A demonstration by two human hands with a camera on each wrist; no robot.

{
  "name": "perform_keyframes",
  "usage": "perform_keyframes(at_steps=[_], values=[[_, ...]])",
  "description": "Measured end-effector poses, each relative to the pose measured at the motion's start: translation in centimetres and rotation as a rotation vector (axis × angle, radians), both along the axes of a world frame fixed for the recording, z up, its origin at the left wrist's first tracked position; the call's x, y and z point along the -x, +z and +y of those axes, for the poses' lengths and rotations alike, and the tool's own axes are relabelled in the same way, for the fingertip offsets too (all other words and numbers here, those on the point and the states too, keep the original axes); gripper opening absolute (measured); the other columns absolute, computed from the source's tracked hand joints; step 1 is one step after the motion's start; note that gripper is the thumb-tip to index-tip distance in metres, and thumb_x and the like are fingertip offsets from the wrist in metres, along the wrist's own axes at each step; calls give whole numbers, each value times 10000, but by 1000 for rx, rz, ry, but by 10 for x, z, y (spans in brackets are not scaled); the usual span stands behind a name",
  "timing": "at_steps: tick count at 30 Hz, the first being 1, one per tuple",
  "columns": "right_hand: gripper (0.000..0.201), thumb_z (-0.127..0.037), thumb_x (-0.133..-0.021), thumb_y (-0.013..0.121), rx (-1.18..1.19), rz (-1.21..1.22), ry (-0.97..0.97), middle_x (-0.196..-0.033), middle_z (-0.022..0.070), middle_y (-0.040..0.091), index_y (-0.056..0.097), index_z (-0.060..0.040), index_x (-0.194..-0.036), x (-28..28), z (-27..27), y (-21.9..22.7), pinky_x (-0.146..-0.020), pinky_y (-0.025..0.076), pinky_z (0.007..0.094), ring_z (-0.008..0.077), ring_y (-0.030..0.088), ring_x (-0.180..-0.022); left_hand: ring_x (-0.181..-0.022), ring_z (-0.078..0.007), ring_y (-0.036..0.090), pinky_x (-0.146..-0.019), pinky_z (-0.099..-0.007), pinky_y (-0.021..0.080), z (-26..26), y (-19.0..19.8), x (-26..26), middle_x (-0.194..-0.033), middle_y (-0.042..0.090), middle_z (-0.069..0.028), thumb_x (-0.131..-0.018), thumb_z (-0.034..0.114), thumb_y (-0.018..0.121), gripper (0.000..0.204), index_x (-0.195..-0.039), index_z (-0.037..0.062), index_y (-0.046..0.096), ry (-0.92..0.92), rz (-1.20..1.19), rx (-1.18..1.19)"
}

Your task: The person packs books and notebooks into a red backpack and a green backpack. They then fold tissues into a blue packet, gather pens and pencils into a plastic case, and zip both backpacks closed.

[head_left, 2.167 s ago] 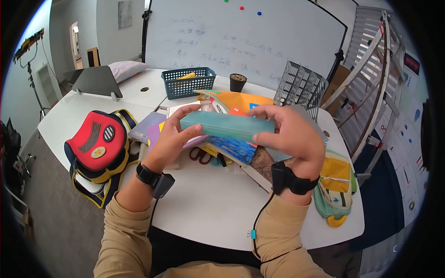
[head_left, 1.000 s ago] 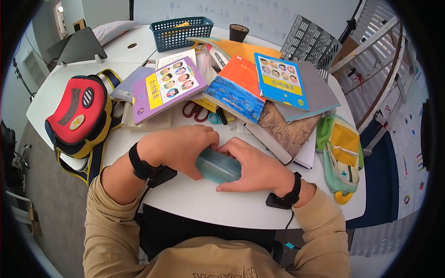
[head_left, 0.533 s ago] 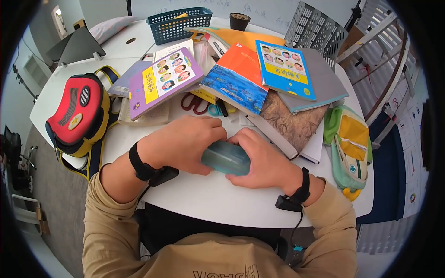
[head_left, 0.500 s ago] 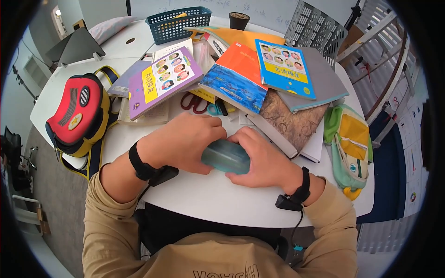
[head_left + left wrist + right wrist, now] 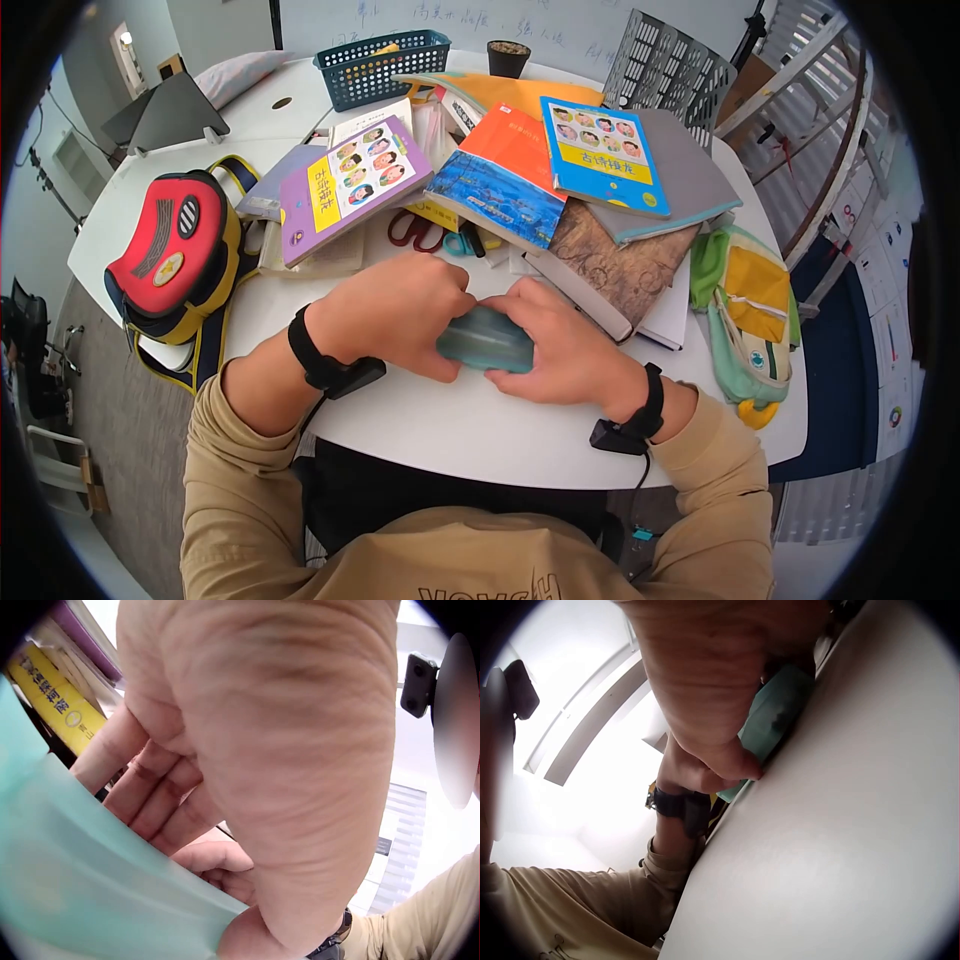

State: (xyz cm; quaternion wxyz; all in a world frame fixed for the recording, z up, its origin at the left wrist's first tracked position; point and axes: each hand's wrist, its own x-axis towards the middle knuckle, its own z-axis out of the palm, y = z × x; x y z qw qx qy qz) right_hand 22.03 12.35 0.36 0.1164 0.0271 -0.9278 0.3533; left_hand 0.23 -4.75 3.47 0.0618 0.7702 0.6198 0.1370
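Note:
A translucent teal pencil case (image 5: 486, 339) lies low over the front of the white table, gripped from both ends. My left hand (image 5: 392, 312) curls over its left end, thumb on the near side. At the right end my right hand (image 5: 566, 345) holds it between thumb and fingers. In the left wrist view the teal case (image 5: 97, 862) fills the lower left, with the thumb against it. The right wrist view shows the case (image 5: 776, 712) right at the tabletop (image 5: 832, 825). My hands cover both of its ends.
Behind the hands lie a purple book (image 5: 355, 190), an orange-and-blue book (image 5: 500, 180), a blue book (image 5: 605, 155) and scissors (image 5: 415, 232). A red backpack (image 5: 180, 250) sits left, a green-and-yellow bag (image 5: 745, 315) right. A perforated basket (image 5: 382, 72) stands at the back.
Both hands have brought the pencil case down from above the books to the table's front, and the head view has tilted down. Over the last half second the hands have hardly moved.

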Motion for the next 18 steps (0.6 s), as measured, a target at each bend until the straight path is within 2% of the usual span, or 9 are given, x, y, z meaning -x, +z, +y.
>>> perform_keyframes(at_steps=[3,6,7,9,10,12,13,15,18], values=[[671,-159,-812,936,-2,-29,23,-1228,182,611,708,16,-1419,0,0,3,-1030,568,448,391,655,-1198,-755,-386,708,-697,-474,573,3,-2,12,-800,698,-168,-718,342,894,466,-1041,6,875,-43,-70,7],[810,-186,-802,972,-60,-25,50,-1329,198,638,639,9,-1514,0,5,0,-1045,575,440,388,676,-1228,-741,-396,708,-694,-474,573,2,2,15,-791,718,-183,-788,313,873,373,-1005,8,875,-71,-119,0],[876,-204,-799,988,25,-72,10,-1372,205,641,597,7,-1554,-1,4,4,-1054,575,438,384,686,-1246,-738,-400,709,-692,-474,574,1,6,15,-793,727,-188,-821,300,865,336,-987,9,873,-75,-123,-8],[1010,-240,-793,1019,196,-171,-68,-1459,219,647,514,4,-1633,-1,2,13,-1074,576,436,376,704,-1284,-743,-407,721,-697,-476,571,-5,11,21,-827,749,-196,-923,285,846,280,-982,12,865,19,-266,99],[1072,-245,-792,1033,161,-153,-84,-1510,227,624,460,1,-1665,-1,3,13,-1080,581,432,365,710,-1298,-746,-411,727,-699,-477,570,-9,12,24,-843,760,-199,-974,278,837,265,-980,14,861,70,-342,152],[1201,-254,-791,1060,93,-118,-117,-1613,243,578,353,-5,-1729,0,4,10,-1092,590,424,341,722,-1326,-753,-409,738,-707,-481,564,-8,20,31,-851,770,-201,-1072,282,779,276,-1018,17,837,136,-255,127],[1221,-239,-801,1058,208,-71,-85,-1633,243,555,317,-10,-1744,2,6,2,-1095,594,424,332,718,-1336,-757,-409,744,-711,-483,561,-8,22,33,-855,775,-201,-1121,283,750,288,-1037,18,825,171,-211,113],[1263,-210,-822,1054,434,21,-19,-1673,243,509,245,-20,-1773,7,9,-20,-1100,602,424,313,711,-1358,-769,-407,743,-732,-488,558,-7,18,34,-859,772,-198,-1157,308,711,302,-1102,23,795,221,-287,108],[1282,-167,-842,1041,418,67,1,-1713,240,452,179,-39,-1782,7,1,-14,-1105,609,421,301,703,-1372,-814,-400,747,-772,-489,559,-7,14,38,-889,774,-191,-1192,326,659,312,-1160,30,754,268,-330,155]])
